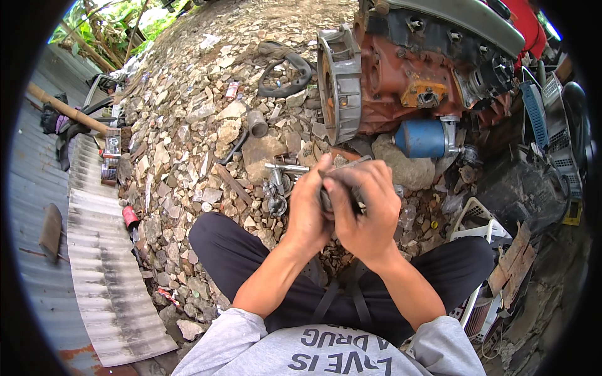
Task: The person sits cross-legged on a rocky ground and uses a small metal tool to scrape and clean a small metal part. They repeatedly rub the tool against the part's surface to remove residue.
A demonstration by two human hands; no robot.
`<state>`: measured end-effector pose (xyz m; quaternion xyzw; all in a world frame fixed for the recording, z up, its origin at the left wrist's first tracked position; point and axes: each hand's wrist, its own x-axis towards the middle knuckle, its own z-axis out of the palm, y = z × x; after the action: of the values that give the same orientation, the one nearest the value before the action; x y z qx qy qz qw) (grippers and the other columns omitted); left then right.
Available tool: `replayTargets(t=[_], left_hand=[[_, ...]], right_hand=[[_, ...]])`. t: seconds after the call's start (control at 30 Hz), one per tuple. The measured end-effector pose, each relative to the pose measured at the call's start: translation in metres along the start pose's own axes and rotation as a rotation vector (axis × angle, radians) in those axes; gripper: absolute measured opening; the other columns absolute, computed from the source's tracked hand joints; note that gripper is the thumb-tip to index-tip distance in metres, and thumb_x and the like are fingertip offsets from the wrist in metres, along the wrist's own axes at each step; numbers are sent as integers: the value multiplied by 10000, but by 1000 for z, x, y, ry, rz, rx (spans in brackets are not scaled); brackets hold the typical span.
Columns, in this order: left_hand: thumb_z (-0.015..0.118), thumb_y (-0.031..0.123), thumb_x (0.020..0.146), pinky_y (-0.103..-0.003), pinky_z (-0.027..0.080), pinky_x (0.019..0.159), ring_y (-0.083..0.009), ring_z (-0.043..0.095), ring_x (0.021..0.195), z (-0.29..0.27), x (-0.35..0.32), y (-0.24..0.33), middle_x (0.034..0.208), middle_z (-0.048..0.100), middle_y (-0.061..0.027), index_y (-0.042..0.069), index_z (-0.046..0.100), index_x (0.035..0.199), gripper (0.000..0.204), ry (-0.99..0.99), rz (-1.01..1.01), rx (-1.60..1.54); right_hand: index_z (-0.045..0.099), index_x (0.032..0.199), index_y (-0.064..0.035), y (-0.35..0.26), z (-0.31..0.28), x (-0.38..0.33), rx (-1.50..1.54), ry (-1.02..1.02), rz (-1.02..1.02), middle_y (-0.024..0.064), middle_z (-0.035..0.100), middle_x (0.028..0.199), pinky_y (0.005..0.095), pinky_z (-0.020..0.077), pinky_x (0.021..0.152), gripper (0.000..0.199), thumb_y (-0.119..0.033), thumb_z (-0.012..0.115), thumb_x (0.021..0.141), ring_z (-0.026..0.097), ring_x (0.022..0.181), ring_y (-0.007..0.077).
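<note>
My left hand point(307, 205) and my right hand point(371, 210) meet in front of me, above the ground between my bent knees. Both are closed around a small dark, greasy-looking part point(327, 200). Fingers cover most of it, so its kind does not show. Just left of my left hand, a silvery metal part point(274, 199) and a shiny tool-like bar point(287, 168) lie on the stones. Beyond my hands stands a large engine point(401, 81) with a reddish-brown block, a grey bell housing point(342, 88) and a blue cylindrical filter point(421, 138).
Broken stones and rubble point(182, 138) cover the ground. A black rubber loop point(285, 75) and a rusty metal cup point(256, 123) lie farther off. Corrugated sheets point(113, 250) line the left side. White plastic crates point(480, 219) and a piece of cardboard point(511, 266) stand at the right.
</note>
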<state>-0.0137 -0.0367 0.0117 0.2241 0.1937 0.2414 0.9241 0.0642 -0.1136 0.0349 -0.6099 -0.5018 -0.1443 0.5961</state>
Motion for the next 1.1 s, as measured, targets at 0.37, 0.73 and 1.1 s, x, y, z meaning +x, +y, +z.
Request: replayTargets(t=[0.37,0.73,1.1], left_hand=[[497,345,998,-229,243,379,-77,282,418,11,3,35,459,282,47,176,342,573,483,145,16,106],[445,407,1017,-232,199,395,-87,249,399,-1,-6,45,456,307,33,145,394,608,489,-16,-35,34],[485,369,1016,-216,293,436,-45,415,496,-4,-2,29,612,461,38,118,514,733,379,55,122,114]], right_hand=[[658,861,-42,-9,-6,-4,-44,-170,-19,65,596,724,357,378,697,117,-40,730,769,543,702,247],[683,885,-26,-8,-8,2,-60,-129,14,68,658,786,346,424,731,124,-23,733,771,587,776,245],[673,890,-25,-11,5,-13,-6,-116,-34,70,631,770,354,402,717,115,-41,726,789,576,724,250]])
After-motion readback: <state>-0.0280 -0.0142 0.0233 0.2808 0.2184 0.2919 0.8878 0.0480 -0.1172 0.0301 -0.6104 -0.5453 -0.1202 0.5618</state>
